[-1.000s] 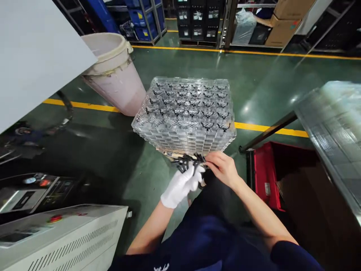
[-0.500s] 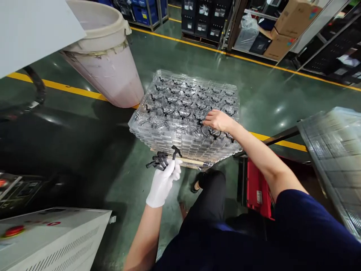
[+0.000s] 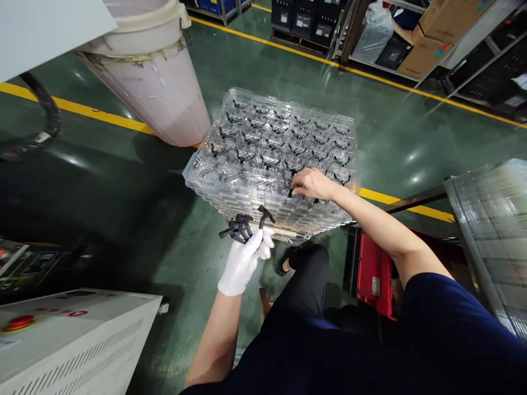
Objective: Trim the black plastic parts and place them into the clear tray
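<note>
My left hand (image 3: 242, 263), in a white glove, is closed around several black plastic brackets (image 3: 239, 227) in front of the stack's near side. One black T-shaped bracket (image 3: 265, 215) sticks up by its thumb. My bare right hand (image 3: 312, 184) is over the near row of a clear plastic tray (image 3: 201, 174), its fingers curled together at a black bracket (image 3: 290, 193) that they partly hide. Similar black curved brackets (image 3: 270, 160) lie in rows in the tray's pockets. This tray tops a tall stack of clear trays.
A large pale bin (image 3: 177, 99) stands left of the stack. At lower left is a machine cabinet (image 3: 82, 340) with a red button. To the right are a red container (image 3: 374, 274) and another stack of clear trays (image 3: 489, 236). Shelves with cardboard boxes (image 3: 424, 55) line the back.
My right hand has shifted slightly left and nearer the tray's front edge. The left hand has risen a little, still gripping the brackets. The view has also shifted slightly.
</note>
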`<state>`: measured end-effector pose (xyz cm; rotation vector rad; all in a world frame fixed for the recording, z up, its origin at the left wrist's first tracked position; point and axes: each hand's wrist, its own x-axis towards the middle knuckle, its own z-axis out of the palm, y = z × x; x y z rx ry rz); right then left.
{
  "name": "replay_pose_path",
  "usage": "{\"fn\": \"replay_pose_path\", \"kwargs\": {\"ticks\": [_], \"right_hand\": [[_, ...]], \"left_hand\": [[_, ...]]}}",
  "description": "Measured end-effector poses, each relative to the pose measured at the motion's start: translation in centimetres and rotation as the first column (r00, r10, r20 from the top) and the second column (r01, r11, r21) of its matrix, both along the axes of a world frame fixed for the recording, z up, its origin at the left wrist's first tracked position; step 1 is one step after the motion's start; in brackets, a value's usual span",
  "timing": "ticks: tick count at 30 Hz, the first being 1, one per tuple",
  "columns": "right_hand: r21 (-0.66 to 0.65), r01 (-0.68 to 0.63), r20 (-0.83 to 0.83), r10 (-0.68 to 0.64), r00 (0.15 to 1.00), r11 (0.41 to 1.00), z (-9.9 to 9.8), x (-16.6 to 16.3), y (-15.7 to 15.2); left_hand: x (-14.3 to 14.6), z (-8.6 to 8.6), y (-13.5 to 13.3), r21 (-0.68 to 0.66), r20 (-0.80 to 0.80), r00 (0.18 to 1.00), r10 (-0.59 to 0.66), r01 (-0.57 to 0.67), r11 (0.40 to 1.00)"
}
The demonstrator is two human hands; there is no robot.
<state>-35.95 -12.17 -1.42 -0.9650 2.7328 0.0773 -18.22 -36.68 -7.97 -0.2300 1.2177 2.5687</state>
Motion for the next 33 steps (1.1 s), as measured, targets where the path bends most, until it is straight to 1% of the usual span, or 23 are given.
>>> {"fn": "replay_pose_path", "kwargs": {"ticks": [3,5,7,8,11,12,14,16,17,19,20,21,23,24,25,26,27,28,30,31,32,33], "right_hand": [[-0.056,-0.013,0.126,0.020,0.992,0.998,0.3,-0.7,-0.2],[-0.106,-0.018,0.092,0.028,0.995,0.994,0.8,-0.6,-0.4],[-0.215,-0.029,0.023,0.035,0.999,0.976,1.2,0.6,-1.2],[-0.290,-0.055,0.023,0.064,0.998,0.955,1.3,1.6,-1.8],[-0.490,-0.147,0.114,0.230,0.966,0.859,0.9,4.8,-4.0],[-0.526,-0.157,0.131,0.262,0.956,0.836,0.6,5.5,-4.7],[-0.552,-0.163,0.089,0.251,0.964,0.818,0.0,5.5,-5.6],[-0.504,-0.202,-0.045,0.208,0.977,0.840,-0.3,3.5,-6.1],[-0.446,-0.238,-0.124,0.204,0.971,0.863,-0.3,1.9,-6.3],[-0.272,-0.323,-0.234,0.263,0.936,0.906,-0.2,-1.5,-7.0],[-0.177,-0.370,-0.241,0.324,0.915,0.912,-0.1,-3.0,-7.4],[-0.091,-0.421,-0.221,0.394,0.892,0.902,-0.2,-4.3,-8.0],[0.027,-0.530,-0.143,0.528,0.837,0.848,-0.4,-5.8,-8.9],[0.047,-0.575,-0.105,0.576,0.811,0.817,-0.6,-6.1,-9.2],[0.034,-0.602,-0.082,0.602,0.794,0.798,-0.7,-6.2,-9.3],[-0.007,-0.603,-0.082,0.601,0.795,0.798,-0.9,-6.2,-9.2],[-0.071,-0.573,-0.106,0.565,0.818,0.817,-1.0,-6.0,-8.9],[-0.143,-0.513,-0.141,0.495,0.857,0.846,-1.0,-5.8,-8.5],[-0.265,-0.351,-0.175,0.313,0.933,0.898,-0.9,-5.0,-7.6],[-0.304,-0.278,-0.161,0.239,0.958,0.911,-0.6,-4.5,-7.2],[-0.336,-0.227,-0.125,0.195,0.973,0.914,-0.3,-3.8,-7.1],[-0.369,-0.194,-0.073,0.179,0.981,0.909,0.0,-2.9,-7.0]], "left_hand": [[0.1,0.2,-0.1,0.008,0.013,1.000,-0.011,0.011,1.000],[0.1,0.3,-0.1,0.016,0.013,1.000,-0.004,0.004,1.000],[0.0,0.4,0.0,0.028,-0.004,1.000,-0.003,0.003,1.000],[-0.1,0.5,0.1,0.034,-0.014,1.000,-0.006,0.006,0.999],[-0.5,0.5,0.5,0.049,-0.019,1.000,-0.013,0.014,0.999],[-0.7,0.5,0.5,0.045,-0.006,1.000,-0.010,0.011,0.999],[-0.9,0.5,0.5,0.010,0.037,0.999,0.022,-0.022,1.000],[-1.1,0.4,0.2,-0.043,0.075,0.995,0.072,-0.069,0.997],[-1.1,0.4,-0.1,-0.064,0.080,0.992,0.096,-0.091,0.994],[-0.9,0.3,-0.7,-0.083,0.072,0.991,0.115,-0.109,0.991],[-0.8,0.3,-1.0,-0.083,0.063,0.992,0.111,-0.106,0.991],[-0.6,0.3,-1.3,-0.079,0.056,0.993,0.103,-0.098,0.992],[-0.2,0.2,-1.8,-0.069,0.050,0.995,0.081,-0.077,0.995],[-0.1,0.1,-2.0,-0.064,0.049,0.996,0.071,-0.068,0.996],[0.0,0.0,-2.2,-0.060,0.048,0.997,0.066,-0.063,0.996],[0.1,-0.1,-2.3,-0.055,0.046,0.997,0.062,-0.060,0.997],[0.2,-0.2,-2.4,-0.048,0.042,0.997,0.059,-0.057,0.997],[0.2,-0.3,-2.5,-0.039,0.037,0.998,0.058,-0.056,0.998],[0.1,-0.5,-2.6,-0.015,0.025,0.998,0.052,-0.052,0.999],[0.0,-0.6,-2.6,-0.003,0.019,0.999,0.046,-0.046,0.999],[-0.1,-0.6,-2.5,0.008,0.013,0.999,0.041,-0.041,0.999],[-0.2,-0.6,-2.5,0.020,0.005,0.999,0.035,-0.035,0.999]]}}
